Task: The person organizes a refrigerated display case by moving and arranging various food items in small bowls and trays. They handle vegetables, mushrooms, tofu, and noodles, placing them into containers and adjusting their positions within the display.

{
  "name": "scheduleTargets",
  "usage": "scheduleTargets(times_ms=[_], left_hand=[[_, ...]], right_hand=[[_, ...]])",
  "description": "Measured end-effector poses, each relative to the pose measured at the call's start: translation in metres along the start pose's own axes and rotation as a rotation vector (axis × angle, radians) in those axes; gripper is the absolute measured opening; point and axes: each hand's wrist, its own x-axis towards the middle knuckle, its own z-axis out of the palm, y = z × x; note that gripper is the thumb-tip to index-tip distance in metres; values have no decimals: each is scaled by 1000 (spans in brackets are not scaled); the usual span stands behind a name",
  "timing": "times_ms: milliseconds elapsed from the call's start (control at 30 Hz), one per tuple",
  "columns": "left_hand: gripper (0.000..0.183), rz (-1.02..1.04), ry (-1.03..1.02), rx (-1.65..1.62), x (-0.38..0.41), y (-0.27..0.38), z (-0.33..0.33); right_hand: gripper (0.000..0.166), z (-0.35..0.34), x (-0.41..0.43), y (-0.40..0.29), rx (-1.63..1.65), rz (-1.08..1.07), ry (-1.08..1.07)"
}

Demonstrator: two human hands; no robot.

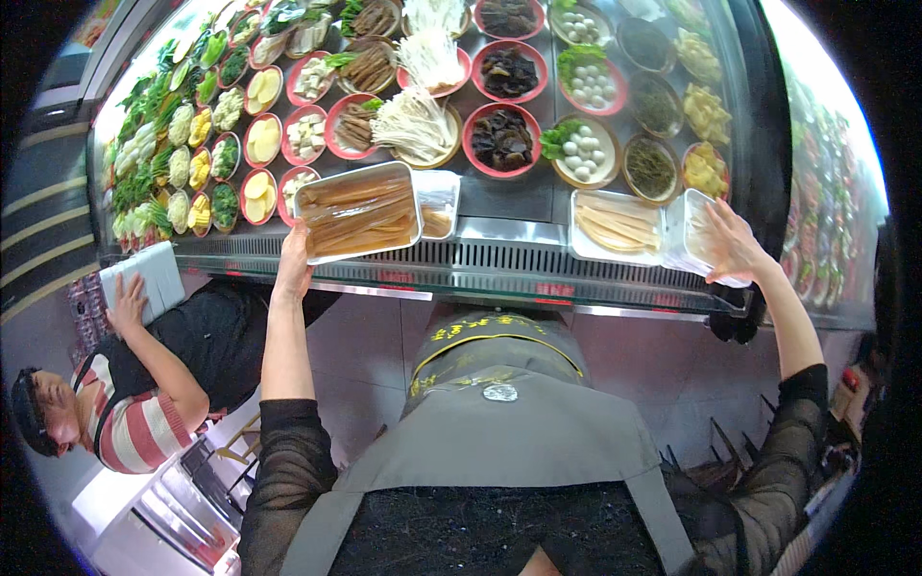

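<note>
My left hand (294, 261) grips the lower left corner of a white tray of brown strips under clear film (359, 212), held at the display case's front edge. Behind its right side sits another wrapped white tray (438, 204). At the right, my right hand (736, 243) has its fingers spread over a tilted white tray (695, 234), its fingertips at the right side; whether they grip it is hard to tell. Touching that tray on its left is a white tray of pale yellow strips (616, 226).
A refrigerated display case (504, 252) holds rows of bowls: black fungus (502, 140), enoki mushrooms (421, 129), white balls (583, 153) and seaweed (650, 168). Its glass front edge runs before me. At the left, a co-worker (137, 403) holds white trays (155, 281) close to the case.
</note>
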Motion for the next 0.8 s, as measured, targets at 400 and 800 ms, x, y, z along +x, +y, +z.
scheduleTargets(times_ms=[400,800], left_hand=[[60,-130,-102,129,55,-30,-5],[60,-135,-67,103,47,-23,7]], right_hand=[[125,-3,20,-18,27,52,-16],[122,-24,7,-30,14,46,-27]])
